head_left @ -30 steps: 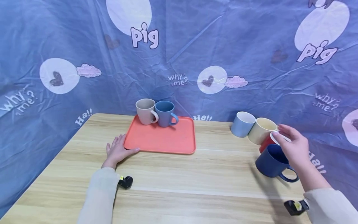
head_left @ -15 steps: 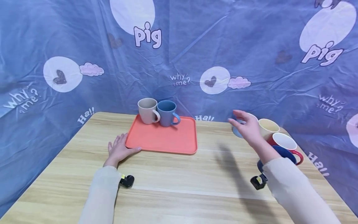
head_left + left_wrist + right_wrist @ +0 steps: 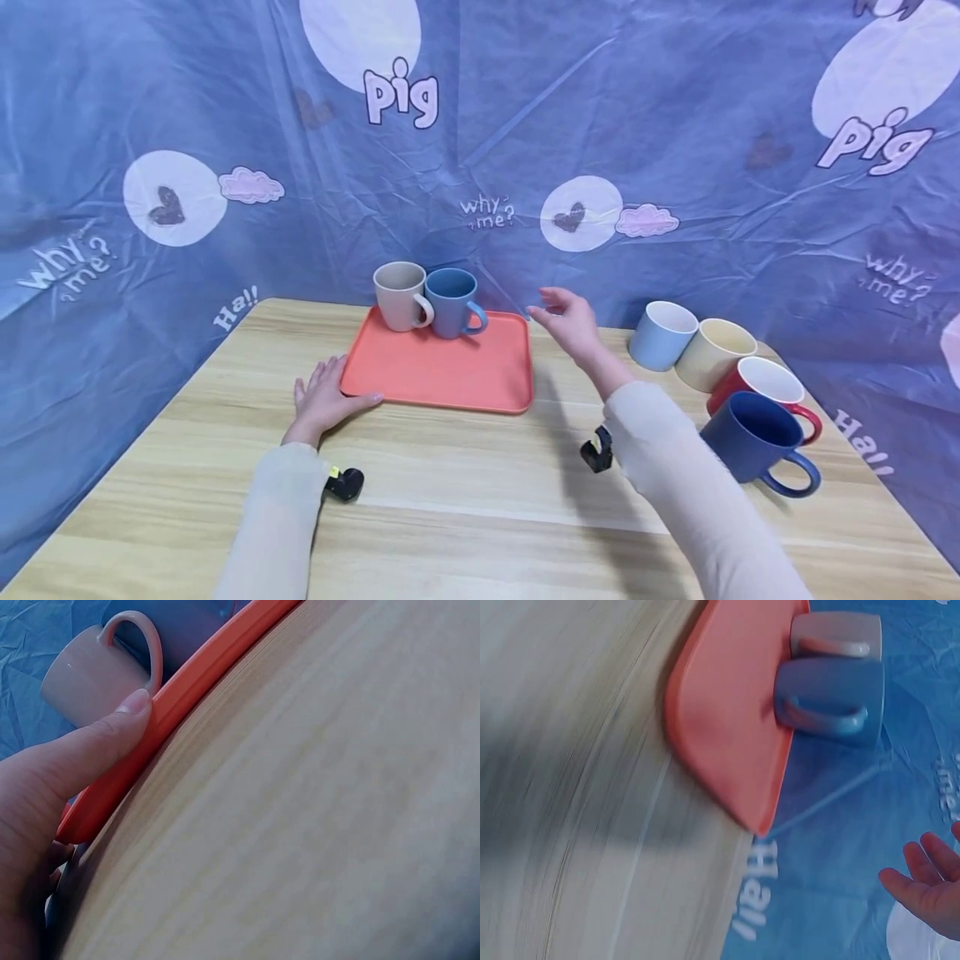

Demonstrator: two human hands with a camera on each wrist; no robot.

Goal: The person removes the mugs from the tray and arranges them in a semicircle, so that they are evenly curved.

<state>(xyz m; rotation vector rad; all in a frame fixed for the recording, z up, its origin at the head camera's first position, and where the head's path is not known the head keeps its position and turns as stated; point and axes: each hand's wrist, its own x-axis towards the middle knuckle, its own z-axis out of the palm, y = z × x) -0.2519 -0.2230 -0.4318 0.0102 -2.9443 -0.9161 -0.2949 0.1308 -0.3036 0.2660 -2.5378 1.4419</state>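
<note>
My left hand (image 3: 324,403) rests at the near left corner of a coral-red tray (image 3: 435,375). Its thumb (image 3: 97,746) lies straight along the front rim, and the fingers spread beside the left edge. On the tray's back left part stand a pale grey mug (image 3: 393,300) and a blue mug (image 3: 450,312), upright and side by side, handles to the right. Raised above the table near the tray's back right corner, my right hand (image 3: 572,323) holds nothing, its fingers loosely bent. In the right wrist view its fingers (image 3: 922,889) appear apart from both mugs.
On the right stand a light blue cup (image 3: 658,348), a cream cup (image 3: 705,360), a red mug (image 3: 726,387) with a white inside, and a navy mug (image 3: 742,442), close together in a slanting row. A blue printed cloth (image 3: 495,125) hangs behind the wooden table (image 3: 450,500).
My right hand has moved left from above the red and navy mugs to beside the tray, uncovering the mugs. The left hand stays at the tray. The head view shifts slightly.
</note>
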